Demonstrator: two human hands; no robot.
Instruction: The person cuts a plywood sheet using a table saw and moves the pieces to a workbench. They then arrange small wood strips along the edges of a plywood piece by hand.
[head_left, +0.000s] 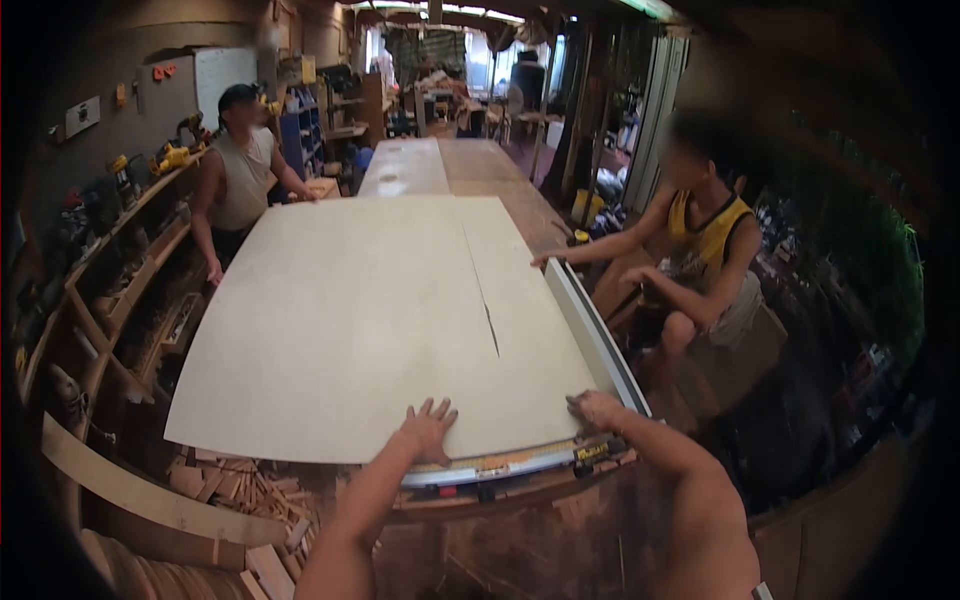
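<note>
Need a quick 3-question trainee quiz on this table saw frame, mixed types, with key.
1. True or false: the left hand lies flat, fingers spread, on the plywood sheet.
2. Where does the right hand rest? A) near corner of the sheet, by the fence rail; B) on the shelves; C) in the air.
3. How many other people touch the sheet's far part?

Key: 1 true. 2 A. 3 two: one person's hand at the far left corner, another's hand at the right edge.
</note>
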